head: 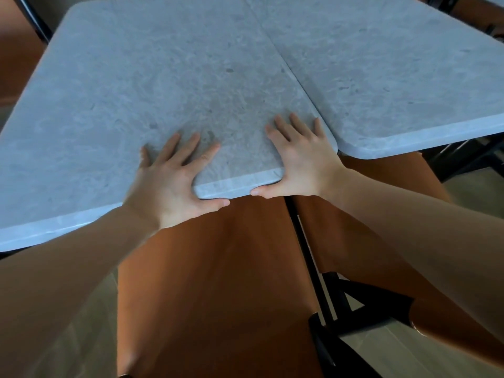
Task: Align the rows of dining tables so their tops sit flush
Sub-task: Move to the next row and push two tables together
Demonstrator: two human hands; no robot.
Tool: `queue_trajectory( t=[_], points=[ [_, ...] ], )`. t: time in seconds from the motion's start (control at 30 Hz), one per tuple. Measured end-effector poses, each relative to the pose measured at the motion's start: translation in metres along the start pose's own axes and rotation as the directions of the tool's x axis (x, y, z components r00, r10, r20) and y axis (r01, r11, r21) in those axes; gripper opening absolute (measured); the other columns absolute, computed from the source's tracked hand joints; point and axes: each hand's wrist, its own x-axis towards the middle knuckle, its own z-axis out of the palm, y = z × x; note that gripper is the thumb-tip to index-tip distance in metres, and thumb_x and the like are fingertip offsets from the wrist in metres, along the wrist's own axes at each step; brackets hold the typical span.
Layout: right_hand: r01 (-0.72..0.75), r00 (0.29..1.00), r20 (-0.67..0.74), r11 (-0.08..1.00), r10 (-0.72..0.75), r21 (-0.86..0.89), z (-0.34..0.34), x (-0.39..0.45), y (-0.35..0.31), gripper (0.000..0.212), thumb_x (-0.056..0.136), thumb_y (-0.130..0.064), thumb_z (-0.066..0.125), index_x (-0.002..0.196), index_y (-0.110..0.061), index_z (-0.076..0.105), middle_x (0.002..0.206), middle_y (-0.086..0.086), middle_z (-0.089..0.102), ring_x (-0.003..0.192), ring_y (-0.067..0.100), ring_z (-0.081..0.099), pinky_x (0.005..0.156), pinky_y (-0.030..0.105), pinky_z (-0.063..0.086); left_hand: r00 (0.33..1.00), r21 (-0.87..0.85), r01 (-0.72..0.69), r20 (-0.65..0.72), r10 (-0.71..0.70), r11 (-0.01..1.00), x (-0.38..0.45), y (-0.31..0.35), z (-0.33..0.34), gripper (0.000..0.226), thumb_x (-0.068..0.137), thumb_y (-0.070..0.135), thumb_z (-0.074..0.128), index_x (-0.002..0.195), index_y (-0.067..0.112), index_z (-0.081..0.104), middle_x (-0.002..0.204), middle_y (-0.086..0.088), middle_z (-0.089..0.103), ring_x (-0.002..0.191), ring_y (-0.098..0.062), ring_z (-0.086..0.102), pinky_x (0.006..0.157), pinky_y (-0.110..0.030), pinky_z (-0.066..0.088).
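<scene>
Two grey, stone-patterned square benches with rounded corners are set side by side. The left bench (152, 85) is gripped at its near edge, close to the corner that meets the right bench (395, 77). The left hand (169, 181) is laid with fingers spread flat on the top and the thumb hooked under the rim; the right hand (297, 162) is placed likewise, right at the corner, thumb under the edge. Such a hold appears chosen so that the top can be clamped between palm and thumb and shifted without slipping.

The seam between the tops is closed along most of its length, yet the near edges are not level: the left bench's edge lies nearer the person than the right one's. A push away from the body is judged to be what is needed.

Below, orange-brown chair backs (218, 282) on black frames (308, 241) are tucked against the benches, which may limit how freely the base slides.
</scene>
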Motion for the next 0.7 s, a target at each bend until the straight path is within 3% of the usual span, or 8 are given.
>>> queue_trajectory(
  t=[0.43,0.57,0.63,0.7],
  points=[
    [-0.009,1.000,0.017,1.000,0.008,0.016,-0.003,-0.001,-0.001,0.133,0.048,-0.097,0.035,0.150,-0.011,0.039,0.160,0.014,0.036,0.150,0.040,0.029,0.115,0.071,0.020,1.000,-0.043,-0.003,0.003,0.003,0.999,-0.001,0.001,-0.003,0.109,0.060,0.095,0.027,0.156,0.048,0.008,0.169,0.005,0.011,0.156,-0.022,0.005,0.120,-0.064,0.009],
    [-0.023,0.996,0.092,1.000,0.021,0.021,-0.007,-0.002,-0.001,0.136,0.049,-0.097,0.031,0.154,-0.010,0.032,0.163,0.015,0.029,0.153,0.040,0.021,0.117,0.072,0.016,0.999,-0.131,-0.047,-0.022,0.044,0.990,-0.010,-0.010,-0.008,0.104,0.071,0.087,0.031,0.159,0.032,0.022,0.168,0.000,0.018,0.155,-0.020,0.014,0.122,-0.059,0.014],
    [-0.037,0.988,0.151,0.999,0.035,0.008,-0.011,0.000,-0.002,0.139,0.048,-0.098,0.027,0.157,-0.011,0.020,0.166,0.013,0.017,0.155,0.038,0.009,0.119,0.070,0.010,0.996,-0.084,-0.082,-0.045,0.079,0.993,-0.017,-0.029,-0.012,0.106,0.074,0.085,0.035,0.158,0.021,0.028,0.165,-0.001,0.026,0.152,-0.021,0.025,0.122,-0.055,0.021],
    [-0.055,0.979,0.198,0.998,0.052,0.007,-0.015,0.002,-0.005,0.140,0.048,-0.097,0.027,0.157,-0.010,0.011,0.167,0.013,0.008,0.156,0.038,0.001,0.121,0.068,0.005,0.997,-0.017,-0.063,-0.034,0.062,0.998,-0.031,-0.058,-0.012,0.111,0.072,0.087,0.036,0.158,0.017,0.027,0.165,-0.001,0.026,0.152,-0.025,0.024,0.120,-0.060,0.021]
  ],
)
